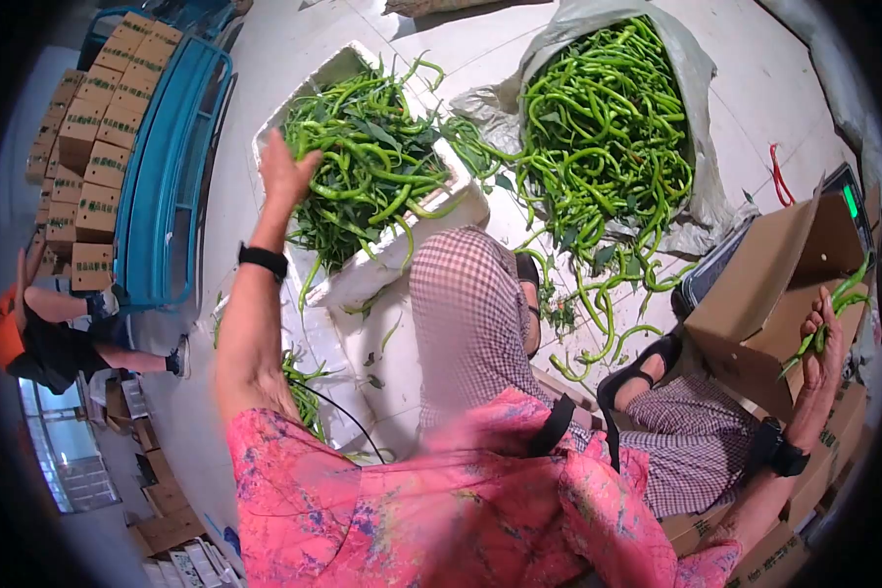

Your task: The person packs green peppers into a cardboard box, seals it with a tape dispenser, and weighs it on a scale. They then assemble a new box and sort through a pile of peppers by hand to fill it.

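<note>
My left hand [287, 171] has its fingers apart at the left edge of a white foam box [363, 276], beside the green peppers and leaves [363, 147] heaped in it. Nothing shows in its grip. Over on the right, my right hand [823, 343] holds a few long green peppers [846, 299] beside an open cardboard box [755, 284]. The inside of that box is mostly hidden from this angle. A large pale sack [701, 127] full of green peppers [608, 127] lies open at the upper middle.
Loose peppers [608, 314] lie on the floor below the sack. A scale with a green display [850, 201] stands behind the cardboard box. Stacked cartons [103, 171] fill a blue cart [162, 167] at the left, near another person [59, 333].
</note>
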Motion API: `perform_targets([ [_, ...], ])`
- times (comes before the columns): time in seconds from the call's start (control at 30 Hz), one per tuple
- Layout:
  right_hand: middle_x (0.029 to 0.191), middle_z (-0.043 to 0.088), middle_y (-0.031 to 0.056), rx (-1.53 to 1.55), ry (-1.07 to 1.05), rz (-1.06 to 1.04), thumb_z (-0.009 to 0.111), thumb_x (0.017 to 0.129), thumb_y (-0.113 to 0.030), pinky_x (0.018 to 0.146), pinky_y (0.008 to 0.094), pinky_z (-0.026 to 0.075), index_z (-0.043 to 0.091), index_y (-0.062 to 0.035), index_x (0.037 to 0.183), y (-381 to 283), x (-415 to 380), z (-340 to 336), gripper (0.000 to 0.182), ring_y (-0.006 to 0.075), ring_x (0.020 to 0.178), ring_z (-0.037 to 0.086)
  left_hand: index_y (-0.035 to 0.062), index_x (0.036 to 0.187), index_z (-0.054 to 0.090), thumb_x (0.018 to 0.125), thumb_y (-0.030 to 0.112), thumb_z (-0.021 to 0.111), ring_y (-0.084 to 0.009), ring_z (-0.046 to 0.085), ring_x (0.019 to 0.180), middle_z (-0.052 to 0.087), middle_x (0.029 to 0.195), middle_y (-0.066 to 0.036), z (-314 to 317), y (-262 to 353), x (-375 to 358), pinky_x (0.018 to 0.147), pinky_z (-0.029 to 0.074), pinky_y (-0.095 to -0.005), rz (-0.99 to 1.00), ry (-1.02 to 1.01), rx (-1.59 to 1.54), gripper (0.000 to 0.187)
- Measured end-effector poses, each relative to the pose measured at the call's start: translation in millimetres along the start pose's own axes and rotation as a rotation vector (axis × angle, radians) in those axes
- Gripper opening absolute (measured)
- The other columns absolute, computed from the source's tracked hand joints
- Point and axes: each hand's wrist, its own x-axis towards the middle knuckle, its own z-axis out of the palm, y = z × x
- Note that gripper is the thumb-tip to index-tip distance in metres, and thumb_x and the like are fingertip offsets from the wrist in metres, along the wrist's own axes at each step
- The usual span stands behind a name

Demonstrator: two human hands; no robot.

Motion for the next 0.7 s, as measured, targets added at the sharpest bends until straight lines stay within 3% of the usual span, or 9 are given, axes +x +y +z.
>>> perform_targets([
  [0.03, 0.089, 0.052, -0.0013, -0.005, -0.012, -0.004, 0.06, 0.099, -0.018, 0.054, 0.0175, 0.041, 0.052, -0.0003, 0.13, 0.2, 3.9, 1.5, 0.037, 0.0027, 0.067, 0.046, 0.0061, 0.147, 0.035, 0.073, 0.033, 0.082, -0.0455, 0.046, 0.124, 0.046, 0.137, -0.029, 17.5, -2.7, -11.9, 0.101, 0.041, -0.0515, 0.143, 0.107, -0.044, 0.092],
  [0.1, 0.093, 0.057, -0.0025, -0.174, 0.286, 0.022, 0.062, 0.097, -0.02, 0.059, 0.0194, 0.044, 0.053, -0.0053, 0.13, 1.9, 12.5, 7.6, 0.037, 0.0041, 0.074, 0.052, 0.0154, 0.147, 0.038, 0.068, 0.034, 0.084, -0.0447, 0.039, 0.132, 0.041, 0.143, -0.026, 21.5, 49.9, -55.2, 0.104, 0.038, -0.0532, 0.191, 0.051, 0.138, 0.093],
  [0.17, 0.102, 0.062, -0.0029, -0.347, 0.05, 0.135, 0.063, 0.096, -0.026, 0.074, 0.0226, 0.047, 0.053, -0.01, 0.131, 5.6, 34.3, -36.0, 0.04, 0.0074, 0.087, 0.058, 0.0249, 0.147, 0.039, 0.067, 0.031, 0.084, -0.0468, 0.027, 0.139, 0.027, 0.153, -0.022, 39.4, 72.1, -80.0, 0.104, 0.032, -0.059, 0.295, -0.032, 0.141, 0.092],
  [0.23, 0.123, 0.061, 0.0008, -0.159, -0.536, 0.227, 0.064, 0.095, -0.031, 0.095, 0.0283, 0.042, 0.051, -0.0122, 0.136, 12.7, 90.3, -154.1, 0.047, 0.0137, 0.112, 0.057, 0.0237, 0.147, 0.04, 0.067, 0.026, 0.083, -0.0471, 0.023, 0.14, 0.021, 0.157, -0.019, 70.4, 68.5, -89.8, 0.104, 0.029, -0.0596, 0.379, 0.036, 0.131, 0.09],
  [0.3, 0.138, 0.052, 0.0055, -0.483, 0.3, 0.15, 0.062, 0.096, -0.034, 0.109, 0.0348, 0.029, 0.047, -0.0115, 0.142, 10.5, 43.7, -59.7, 0.053, 0.0198, 0.131, 0.046, 0.0273, 0.146, 0.041, 0.067, 0.02, 0.083, -0.0477, 0.022, 0.14, 0.019, 0.158, -0.019, 81.8, 62.4, -79.6, 0.103, 0.029, -0.0585, 0.314, 0.033, 0.145, 0.089],
  [0.4, 0.147, 0.045, 0.0077, -0.517, 0.149, 0.08, 0.061, 0.096, -0.037, 0.112, 0.0378, 0.026, 0.044, -0.0116, 0.145, 1.2, 38.0, -38.4, 0.057, 0.0233, 0.139, 0.039, 0.03, 0.145, 0.041, 0.062, 0.024, 0.087, -0.0471, 0.022, 0.141, 0.021, 0.158, -0.019, 85.5, 46.3, -50.9, 0.103, 0.028, -0.0595, 0.254, 0.072, 0.102, 0.095],
  [0.5, 0.146, 0.046, 0.0078, -0.6, 0.06, -0.068, 0.06, 0.096, -0.039, 0.111, 0.0382, 0.026, 0.045, -0.011, 0.144, 0.2, 23.0, 14.1, 0.058, 0.0243, 0.137, 0.041, 0.0298, 0.147, 0.039, 0.06, 0.022, 0.087, -0.0473, 0.019, 0.142, 0.02, 0.157, -0.021, 95.3, 37.3, -26.8, 0.104, 0.027, -0.0608, 0.193, 0.081, 0.099, 0.099],
  [0.7, 0.138, 0.052, 0.0074, -0.85, 0.0, -0.172, 0.058, 0.096, -0.027, 0.101, 0.0353, 0.037, 0.052, -0.0072, 0.137, 27.6, -70.0, 224.7, 0.046, 0.0193, 0.124, 0.05, 0.0276, 0.148, 0.037, 0.055, 0.011, 0.088, -0.0471, 0.017, 0.143, 0.017, 0.158, -0.021, 96.6, 17.2, -32.9, 0.104, 0.029, -0.0611, 0.277, -0.003, 0.122, 0.107],
])
